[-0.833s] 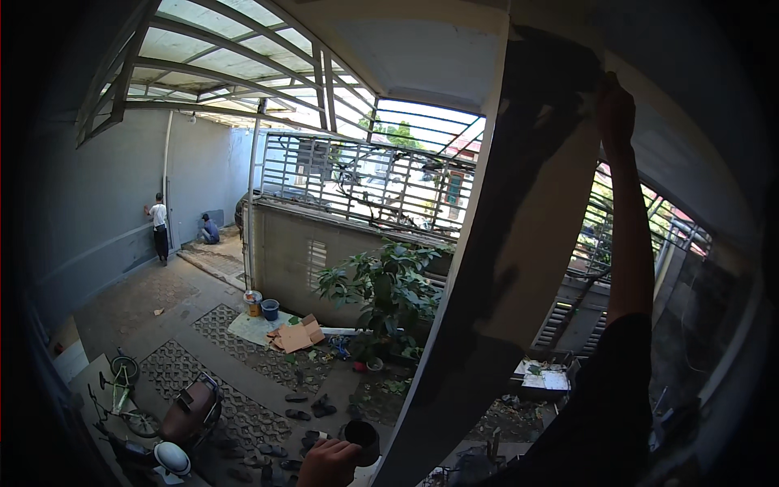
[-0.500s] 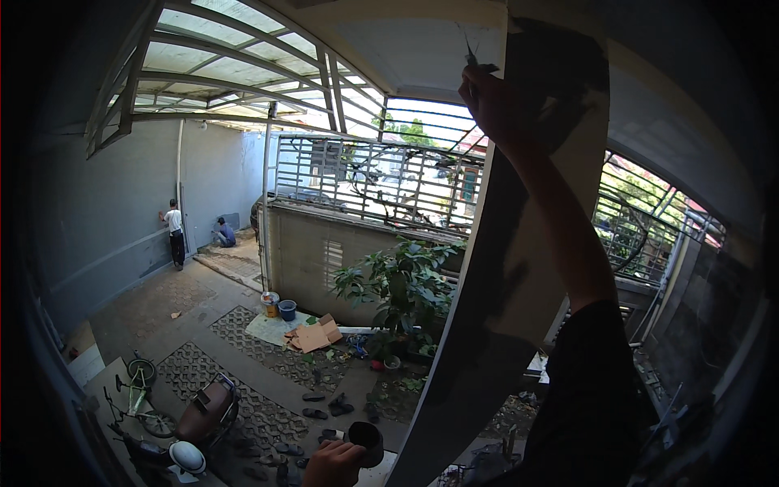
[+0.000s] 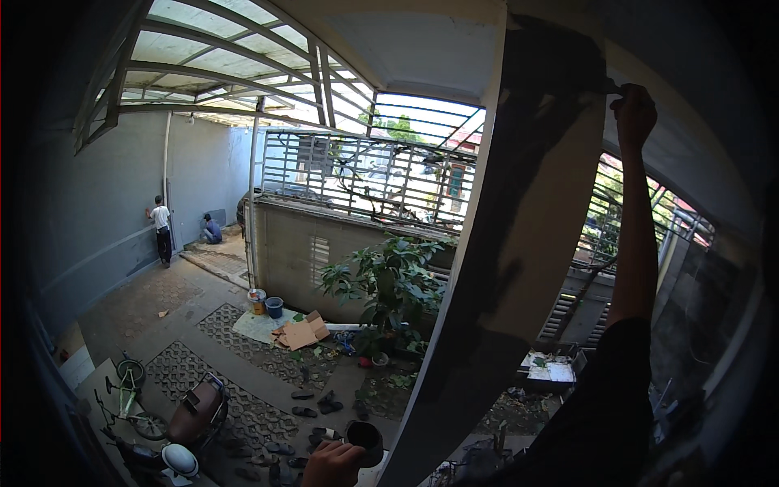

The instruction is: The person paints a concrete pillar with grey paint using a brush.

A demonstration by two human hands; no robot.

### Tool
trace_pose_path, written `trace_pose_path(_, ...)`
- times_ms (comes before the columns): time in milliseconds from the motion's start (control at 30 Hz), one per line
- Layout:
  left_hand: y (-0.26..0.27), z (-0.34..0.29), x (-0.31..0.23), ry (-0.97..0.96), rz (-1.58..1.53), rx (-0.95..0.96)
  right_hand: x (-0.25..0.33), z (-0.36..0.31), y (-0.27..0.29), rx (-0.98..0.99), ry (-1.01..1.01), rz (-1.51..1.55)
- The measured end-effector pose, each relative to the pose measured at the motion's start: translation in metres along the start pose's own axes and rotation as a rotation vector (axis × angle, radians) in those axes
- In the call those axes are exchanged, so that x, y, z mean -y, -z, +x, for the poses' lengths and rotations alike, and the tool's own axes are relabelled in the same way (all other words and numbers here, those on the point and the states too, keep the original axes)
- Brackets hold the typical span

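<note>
A tall pillar [image 3: 527, 243] stands near, its left side and top painted dark, the right pale and seemingly left to do; right hand [image 3: 633, 114] grips a brush [image 3: 607, 84] up high; left hand [image 3: 331, 464] clasps a small dark pot [image 3: 363, 437] down low.

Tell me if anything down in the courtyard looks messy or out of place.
Yes. Pairs of sandals lie scattered over the patterned paving, and flattened cardboard sits loose on the ground beside two small buckets. A child's bicycle lies tipped over by the scooter.
</note>
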State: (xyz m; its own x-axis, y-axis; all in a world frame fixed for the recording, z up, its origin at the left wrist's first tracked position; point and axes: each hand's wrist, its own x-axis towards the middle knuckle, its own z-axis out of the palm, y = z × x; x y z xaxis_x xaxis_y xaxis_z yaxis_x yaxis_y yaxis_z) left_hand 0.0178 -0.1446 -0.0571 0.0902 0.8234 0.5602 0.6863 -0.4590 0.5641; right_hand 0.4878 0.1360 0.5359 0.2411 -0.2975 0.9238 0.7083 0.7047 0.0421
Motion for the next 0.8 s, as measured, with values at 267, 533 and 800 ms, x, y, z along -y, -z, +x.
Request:
trace_pose_path(267, 0.003, 0.002, -0.001, -0.050, -0.056, 0.004, 0.003, 0.014, 0.016, -0.045, 0.467, -0.490)
trace_pose_path(533, 0.009, -0.005, -0.012, -0.029, -0.070, -0.025, 0.073, -0.079, -0.128, 0.308, 0.513, -0.449)
trace_pose_path(800, 0.018, -0.010, -0.019, 0.017, -0.010, -0.006, 0.134, -0.098, -0.186, 0.204, 0.447, -0.001)
